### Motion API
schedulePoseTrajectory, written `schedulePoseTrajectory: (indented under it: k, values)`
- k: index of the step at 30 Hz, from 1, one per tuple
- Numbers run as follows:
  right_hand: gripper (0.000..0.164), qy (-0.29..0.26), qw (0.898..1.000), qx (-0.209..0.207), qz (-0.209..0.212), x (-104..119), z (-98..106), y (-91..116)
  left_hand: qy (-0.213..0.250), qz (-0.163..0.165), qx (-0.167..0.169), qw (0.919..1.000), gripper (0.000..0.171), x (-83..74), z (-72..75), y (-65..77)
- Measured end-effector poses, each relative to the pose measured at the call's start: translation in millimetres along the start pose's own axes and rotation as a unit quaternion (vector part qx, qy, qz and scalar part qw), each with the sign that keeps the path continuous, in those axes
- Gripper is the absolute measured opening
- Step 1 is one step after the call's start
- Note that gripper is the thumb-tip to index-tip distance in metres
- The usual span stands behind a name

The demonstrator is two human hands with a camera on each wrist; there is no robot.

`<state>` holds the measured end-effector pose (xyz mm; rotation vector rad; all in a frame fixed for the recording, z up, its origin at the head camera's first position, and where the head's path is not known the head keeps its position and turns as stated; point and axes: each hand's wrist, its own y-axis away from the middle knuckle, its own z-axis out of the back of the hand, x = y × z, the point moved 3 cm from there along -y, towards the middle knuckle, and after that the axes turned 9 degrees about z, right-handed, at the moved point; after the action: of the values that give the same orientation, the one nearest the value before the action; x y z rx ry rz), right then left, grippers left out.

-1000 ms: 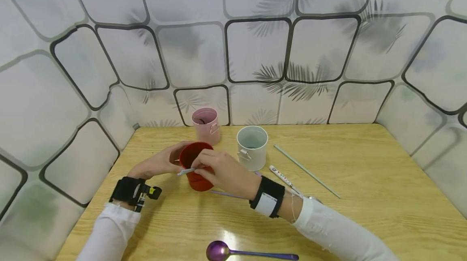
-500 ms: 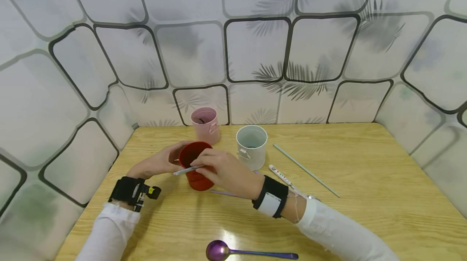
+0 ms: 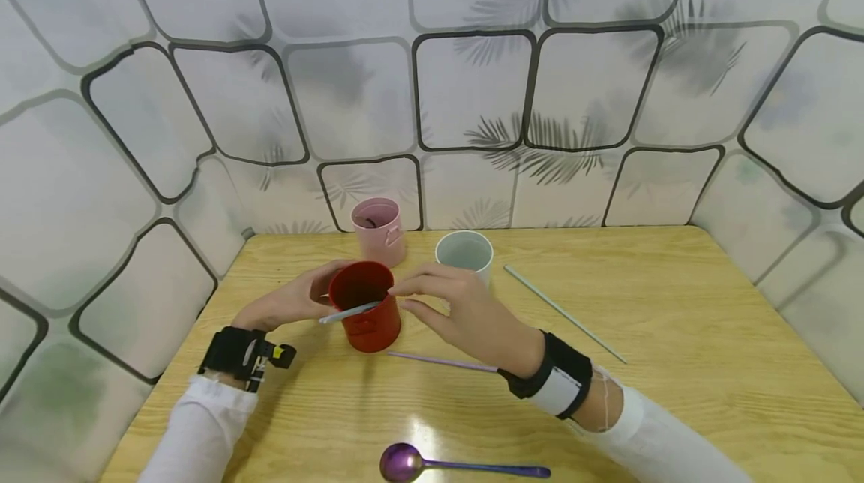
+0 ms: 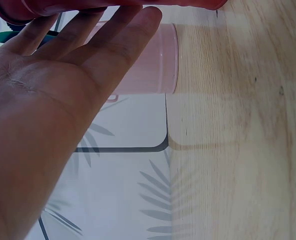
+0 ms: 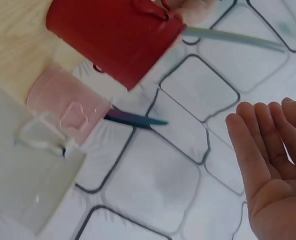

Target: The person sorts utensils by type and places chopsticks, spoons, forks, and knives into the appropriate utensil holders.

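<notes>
My left hand [image 3: 293,301] holds a small red bucket [image 3: 373,327] on the table from its left side. In the left wrist view its fingers [image 4: 115,50] lie along the bucket's wall. A thin pale grey-blue stick [image 3: 351,311] leans in the bucket, its end poking out over the rim toward the near left. The right wrist view also shows this stick [image 5: 233,38] sticking out of the opening. Just right of the bucket hovers my right hand [image 3: 466,314], fingers extended and thumb apart, with nothing between them.
Behind stands a pink bucket [image 3: 382,244] with a dark metallic handle [image 5: 137,119] in it. A pale mint bucket [image 3: 466,247] is partly behind my right hand. On the table lie a purple stick [image 3: 442,361], a pale green stick [image 3: 563,312] and a purple spoon [image 3: 403,462].
My right hand has let go of the pale stick and moved right, away from the red bucket. The stick now rests in the bucket. My left hand keeps its place.
</notes>
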<state>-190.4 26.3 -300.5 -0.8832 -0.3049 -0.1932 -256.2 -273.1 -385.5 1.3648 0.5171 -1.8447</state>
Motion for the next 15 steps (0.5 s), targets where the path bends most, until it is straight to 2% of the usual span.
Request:
schedulePoseTrajectory:
  k: [5,15]
  values:
    - [0.025,0.047,0.998,-0.043,0.007,4,30,9,-0.002,0.0,-0.001,1.0,0.078,-1.3,0.5,0.1]
    - [0.03,0.08,0.992,-0.083,-0.048,-5,79,35,-0.006,-0.003,0.001,1.0,0.076,-0.3,0.3,0.6]
